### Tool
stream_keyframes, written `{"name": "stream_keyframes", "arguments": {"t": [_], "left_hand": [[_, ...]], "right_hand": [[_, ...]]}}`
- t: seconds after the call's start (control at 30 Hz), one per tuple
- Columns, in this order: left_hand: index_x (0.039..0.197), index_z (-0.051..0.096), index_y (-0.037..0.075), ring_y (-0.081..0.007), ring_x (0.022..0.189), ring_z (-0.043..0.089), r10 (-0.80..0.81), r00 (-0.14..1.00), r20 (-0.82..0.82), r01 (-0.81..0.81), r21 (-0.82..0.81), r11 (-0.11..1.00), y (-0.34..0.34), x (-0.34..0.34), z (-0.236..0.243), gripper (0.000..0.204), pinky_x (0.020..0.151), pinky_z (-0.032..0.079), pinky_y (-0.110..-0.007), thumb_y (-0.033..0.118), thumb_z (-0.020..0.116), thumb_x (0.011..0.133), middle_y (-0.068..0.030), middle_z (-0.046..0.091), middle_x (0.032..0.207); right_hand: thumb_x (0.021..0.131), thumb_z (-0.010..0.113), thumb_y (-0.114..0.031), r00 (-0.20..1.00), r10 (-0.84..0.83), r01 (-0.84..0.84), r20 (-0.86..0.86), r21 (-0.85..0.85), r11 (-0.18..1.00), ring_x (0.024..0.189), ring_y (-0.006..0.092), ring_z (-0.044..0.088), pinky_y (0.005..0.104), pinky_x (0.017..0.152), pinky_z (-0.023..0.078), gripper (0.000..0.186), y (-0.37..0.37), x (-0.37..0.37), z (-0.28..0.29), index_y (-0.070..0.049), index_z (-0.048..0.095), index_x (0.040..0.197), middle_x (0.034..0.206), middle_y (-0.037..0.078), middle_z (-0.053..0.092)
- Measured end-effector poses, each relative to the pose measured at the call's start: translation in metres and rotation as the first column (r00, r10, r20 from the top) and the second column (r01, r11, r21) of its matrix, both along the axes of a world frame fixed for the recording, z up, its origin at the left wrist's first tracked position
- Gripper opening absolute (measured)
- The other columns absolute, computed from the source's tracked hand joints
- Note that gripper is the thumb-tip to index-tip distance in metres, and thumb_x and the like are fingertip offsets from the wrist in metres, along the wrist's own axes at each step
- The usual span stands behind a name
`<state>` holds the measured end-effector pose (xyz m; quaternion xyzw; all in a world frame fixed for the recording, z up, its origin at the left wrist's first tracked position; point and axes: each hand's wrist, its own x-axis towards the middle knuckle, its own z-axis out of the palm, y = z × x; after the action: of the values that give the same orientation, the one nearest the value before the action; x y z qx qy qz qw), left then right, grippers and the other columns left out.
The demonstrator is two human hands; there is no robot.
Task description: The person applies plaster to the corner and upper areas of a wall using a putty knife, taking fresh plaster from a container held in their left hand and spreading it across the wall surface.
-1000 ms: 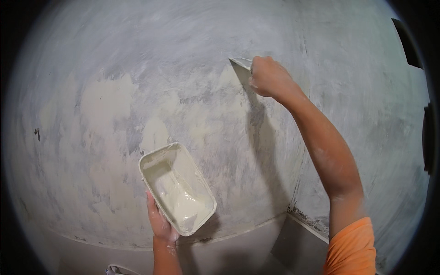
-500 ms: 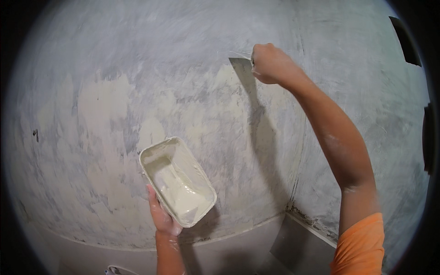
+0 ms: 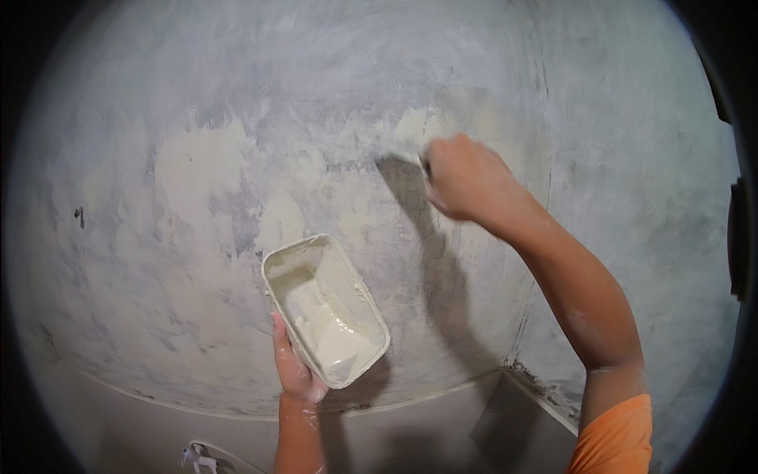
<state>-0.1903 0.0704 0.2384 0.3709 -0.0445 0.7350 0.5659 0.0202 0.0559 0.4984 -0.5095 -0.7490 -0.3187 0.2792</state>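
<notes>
A cream plastic tub (image 3: pixel 354 298) with pale wet putty inside is gripped at its left side and bottom by my left hand (image 3: pixel 295 362), which has white smears on it. My right hand (image 3: pixel 466 178) is in a fist around a flat scraper (image 3: pixel 410 160), mostly hidden and blurred, at the mottled grey wall (image 3: pixel 200 87). Patches of cream putty (image 3: pixel 422 124) lie on the wall just above the scraper, and a long shadow of my hand and arm falls below it.
A wall corner (image 3: pixel 525 316) runs vertically on the right. A lower pale band (image 3: pixel 134 423) crosses the bottom, with a white and purple fitting (image 3: pixel 199 460) at lower left. Dark shapes (image 3: pixel 734 237) sit at the right rim.
My right hand with the scraper has come down the wall, uncovering a putty patch where it was. The tub and my left hand now appear a little further right.
</notes>
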Motion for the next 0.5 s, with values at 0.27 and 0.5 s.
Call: {"name": "stream_keyframes", "arguments": {"t": [0.27,0.5], "left_hand": [[0.152,0.041,0.007,-0.0296,0.130,0.055,0.170,0.985,0.006,-0.169,-0.078,0.983,-0.005,0.007,0.001,0.070,0.109,0.047,-0.044,0.060,0.038,0.106,-0.0120,0.054,0.145],[0.152,0.041,0.007,-0.0304,0.131,0.054,0.256,0.966,0.023,-0.246,-0.205,0.947,-0.006,0.013,-0.003,0.071,0.110,0.046,-0.045,0.060,0.038,0.105,-0.0114,0.053,0.146]], "right_hand": [[0.089,0.060,-0.003,0.985,0.164,-0.173,0.057,0.264,0.949,0.090,0.0352,0.074,0.0438,0.078,0.061,0.017,0.083,-0.060,-0.023,0.005,0.075,0.095,0.094,0.026,0.072],[0.088,0.061,-0.006,0.998,0.050,-0.062,-0.048,-0.280,0.958,0.088,0.0406,0.072,0.0479,0.080,0.059,0.019,0.055,0.031,-0.030,0.005,0.072,0.098,0.095,0.027,0.072]]}}
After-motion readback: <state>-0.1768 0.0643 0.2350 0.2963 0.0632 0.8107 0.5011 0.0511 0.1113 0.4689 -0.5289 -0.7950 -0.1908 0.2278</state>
